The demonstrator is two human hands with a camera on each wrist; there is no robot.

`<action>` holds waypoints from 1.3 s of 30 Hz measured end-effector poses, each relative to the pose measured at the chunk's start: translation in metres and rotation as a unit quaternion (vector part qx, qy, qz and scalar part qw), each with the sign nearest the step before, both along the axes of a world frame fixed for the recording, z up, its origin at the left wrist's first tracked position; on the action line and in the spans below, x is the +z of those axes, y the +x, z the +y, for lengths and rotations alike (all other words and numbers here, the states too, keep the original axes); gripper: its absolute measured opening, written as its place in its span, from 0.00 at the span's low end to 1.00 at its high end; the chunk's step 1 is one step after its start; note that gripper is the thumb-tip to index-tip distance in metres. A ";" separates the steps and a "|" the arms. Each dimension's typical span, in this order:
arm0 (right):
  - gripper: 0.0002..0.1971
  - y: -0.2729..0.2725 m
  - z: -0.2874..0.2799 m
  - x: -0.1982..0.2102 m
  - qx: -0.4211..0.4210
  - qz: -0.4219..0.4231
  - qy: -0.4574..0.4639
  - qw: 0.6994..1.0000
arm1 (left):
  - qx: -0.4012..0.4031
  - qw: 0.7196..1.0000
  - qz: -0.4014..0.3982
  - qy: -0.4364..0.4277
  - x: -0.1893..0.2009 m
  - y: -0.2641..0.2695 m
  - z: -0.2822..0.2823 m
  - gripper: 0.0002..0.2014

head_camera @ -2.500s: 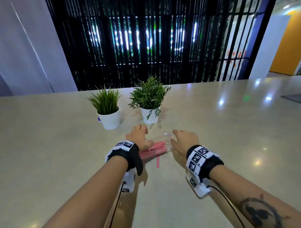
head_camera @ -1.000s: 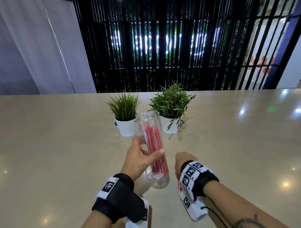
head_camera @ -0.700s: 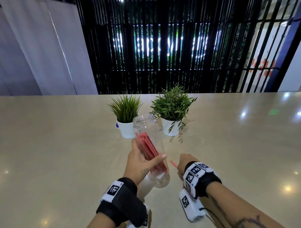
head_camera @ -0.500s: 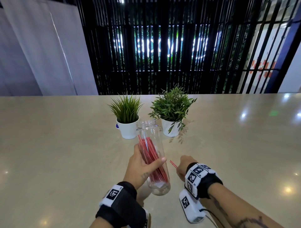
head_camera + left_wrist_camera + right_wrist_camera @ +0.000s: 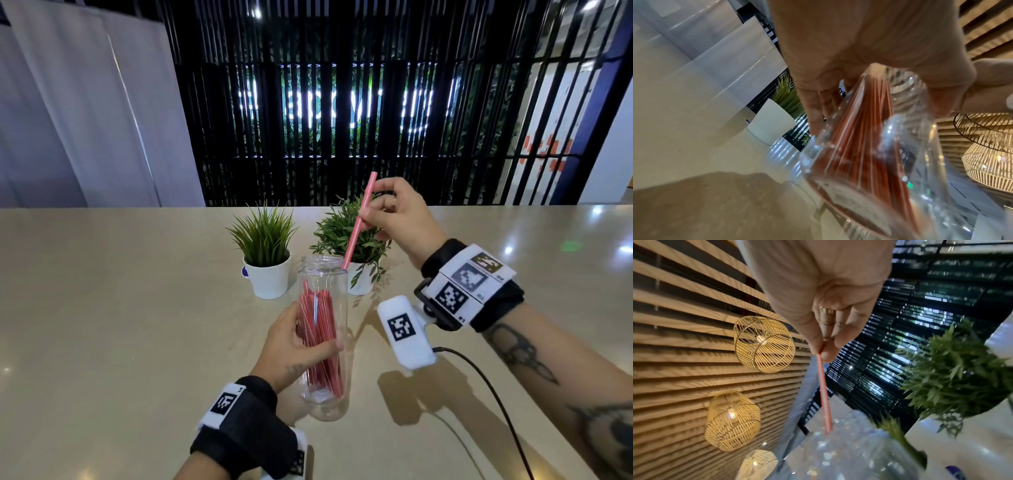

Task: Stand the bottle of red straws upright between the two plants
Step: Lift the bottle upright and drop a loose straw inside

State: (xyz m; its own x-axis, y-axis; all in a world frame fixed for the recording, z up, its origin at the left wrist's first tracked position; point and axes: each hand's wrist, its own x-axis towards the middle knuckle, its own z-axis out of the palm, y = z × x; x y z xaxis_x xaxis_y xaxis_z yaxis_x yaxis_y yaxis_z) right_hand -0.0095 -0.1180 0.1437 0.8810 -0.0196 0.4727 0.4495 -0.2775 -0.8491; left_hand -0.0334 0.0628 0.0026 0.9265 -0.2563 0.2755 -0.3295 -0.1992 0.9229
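Note:
A clear open-mouthed bottle [image 5: 323,291] with several red straws inside stands upright on the beige table [image 5: 102,325], nearer to me than the two plants. My left hand [image 5: 294,346] grips its middle, seen close up as left hand [image 5: 869,68] around the bottle [image 5: 869,162]. My right hand [image 5: 387,212] is raised above and pinches a single red straw [image 5: 358,224], whose lower tip is at the bottle mouth. In the right wrist view the right hand [image 5: 824,347] holds the straw [image 5: 824,394] over the bottle [image 5: 855,456].
A grassy plant in a white pot [image 5: 265,253] stands left of a leafy plant in a white pot [image 5: 352,240], with a narrow gap between them just behind the bottle. A black cable [image 5: 493,397] trails from my right wrist. A black slatted screen rises behind the table.
The bottle went from lying on the table to standing upright in my left hand. My right hand picked the loose straw off the table and raised it to the bottle mouth.

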 end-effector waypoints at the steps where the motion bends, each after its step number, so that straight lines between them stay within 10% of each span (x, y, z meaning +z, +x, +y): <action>1: 0.15 -0.001 0.002 0.004 0.008 -0.005 0.010 1.000 | -0.006 1.000 -0.004 -0.004 0.002 -0.001 0.000 0.33; 8: 0.34 0.000 0.008 0.024 -0.048 -0.115 -0.082 0.989 | -0.032 0.999 -0.017 -0.008 0.006 -0.004 0.005 0.35; 24: 0.11 -0.010 0.014 -0.006 0.042 -0.025 -0.125 0.991 | -0.035 0.999 -0.017 -0.028 0.012 -0.009 0.003 0.32; 31: 0.05 -0.014 0.000 0.011 -0.046 -0.114 -0.080 0.989 | -0.021 0.999 -0.023 -0.032 0.016 -0.009 0.005 0.33; 39: 0.14 -0.046 0.005 -0.037 -0.037 -0.005 -0.125 0.992 | -0.012 0.999 -0.015 -0.034 0.018 -0.010 0.004 0.41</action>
